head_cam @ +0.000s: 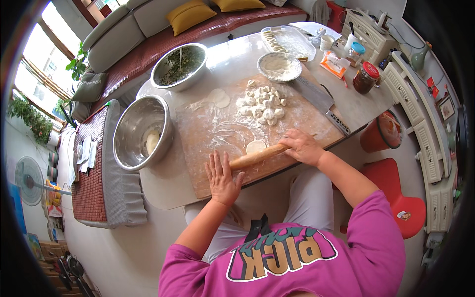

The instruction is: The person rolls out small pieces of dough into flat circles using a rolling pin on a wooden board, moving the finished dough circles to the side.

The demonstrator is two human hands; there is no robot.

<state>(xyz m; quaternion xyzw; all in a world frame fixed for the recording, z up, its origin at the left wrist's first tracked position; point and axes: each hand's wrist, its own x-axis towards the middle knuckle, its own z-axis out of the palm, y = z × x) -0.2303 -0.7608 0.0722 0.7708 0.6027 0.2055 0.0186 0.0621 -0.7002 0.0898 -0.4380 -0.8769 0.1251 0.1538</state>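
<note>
A wooden rolling pin (258, 157) lies across the near part of a floured wooden board (200, 130), over the near edge of a flat round of dough (256, 147). My left hand (224, 179) rests on the pin's left end, fingers extended and slightly apart. At the right end, my right hand (302, 146) lies over the pin with its fingers bent. Beyond the pin is a heap of small floured dough pieces (264, 105). Flattened dough wrappers (219, 98) overlap farther left on the board.
Left of the board stand a steel bowl (120, 143) holding a dough lump (152, 141) and a bowl of chopped green filling (182, 66). A flour bowl (279, 67), a cleaver (315, 97), a plastic tray with dumplings (289, 42) and a lidded jar (366, 77) are toward the right.
</note>
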